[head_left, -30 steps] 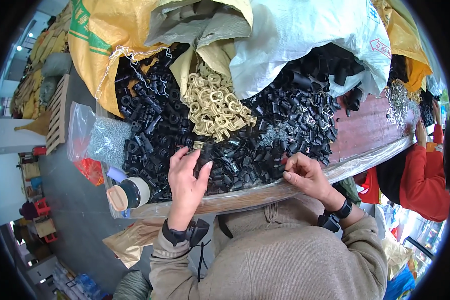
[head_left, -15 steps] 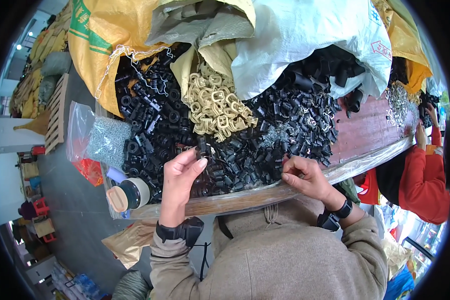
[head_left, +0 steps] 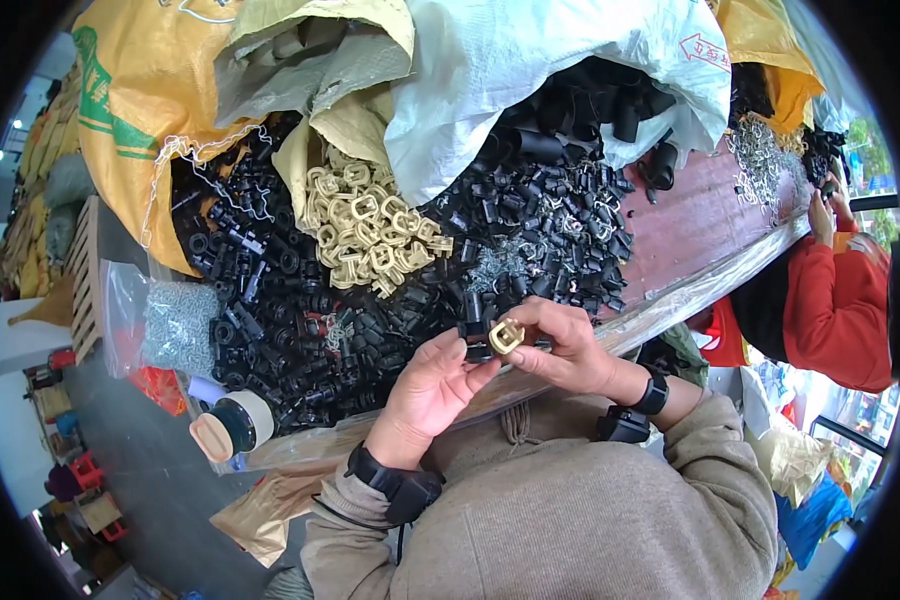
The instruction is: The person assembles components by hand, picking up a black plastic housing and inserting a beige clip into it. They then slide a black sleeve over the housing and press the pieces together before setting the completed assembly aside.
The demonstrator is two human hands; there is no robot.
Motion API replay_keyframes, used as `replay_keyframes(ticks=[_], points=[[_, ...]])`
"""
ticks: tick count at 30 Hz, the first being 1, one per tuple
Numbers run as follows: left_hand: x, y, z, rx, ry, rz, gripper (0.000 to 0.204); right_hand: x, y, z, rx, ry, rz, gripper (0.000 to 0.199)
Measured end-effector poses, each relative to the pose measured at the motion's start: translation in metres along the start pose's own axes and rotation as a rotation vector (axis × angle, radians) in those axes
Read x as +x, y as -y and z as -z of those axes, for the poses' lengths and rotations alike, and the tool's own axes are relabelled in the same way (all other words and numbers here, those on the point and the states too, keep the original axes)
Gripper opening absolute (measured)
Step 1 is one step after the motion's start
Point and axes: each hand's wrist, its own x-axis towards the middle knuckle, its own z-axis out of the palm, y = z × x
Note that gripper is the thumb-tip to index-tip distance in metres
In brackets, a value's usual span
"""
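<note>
Hands joined over a tan buckle at the desk's near edge

Hands meet just above the near edge of the desk [head_left: 710,215], raised over the heap of black plastic parts [head_left: 530,215]. The left hand [head_left: 432,385] is turned palm up, fingers curled, fingertips touching a black part [head_left: 476,322] and the tan buckle [head_left: 506,336]. The right hand [head_left: 562,345] comes in from the right, its grip clamped on the tan buckle between thumb and fingers. The left grip is closed around the black part, though how the two pieces fit cannot be made out. Both wrists wear dark bands; grey sleeves fill the lower edge. Behind lie a pile of tan buckles [head_left: 370,235] and open sacks [head_left: 530,70]. At the desk's far right end another person's red sleeve [head_left: 830,300] is cut off by the rim.
</note>
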Motion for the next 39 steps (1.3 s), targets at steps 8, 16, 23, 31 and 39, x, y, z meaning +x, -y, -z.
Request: replay_keyframes(ticks=[8,16,23,31,39], points=[[0.007,-0.002,-0.009,0.215,-0.044,0.034,0.025,-0.001,-0.007,0.010,-0.089,-0.023,0.004,0.021],[0.007,-0.004,-0.014,0.236,-0.043,-0.022,0.025,0.001,-0.013,0.020,-0.682,-0.059,0.360,0.020],[0.009,0.005,-0.003,0.257,-0.043,-0.089,0.026,-0.001,-0.009,0.016,-0.223,0.041,0.164,0.023],[0.012,0.006,-0.006,0.411,-0.090,-0.105,0.025,-0.007,-0.012,0.016,0.459,-0.098,-0.359,0.018],[0.013,0.003,-0.009,0.339,-0.063,0.034,0.023,0.008,0.008,0.033,0.272,0.034,-0.189,0.013]])
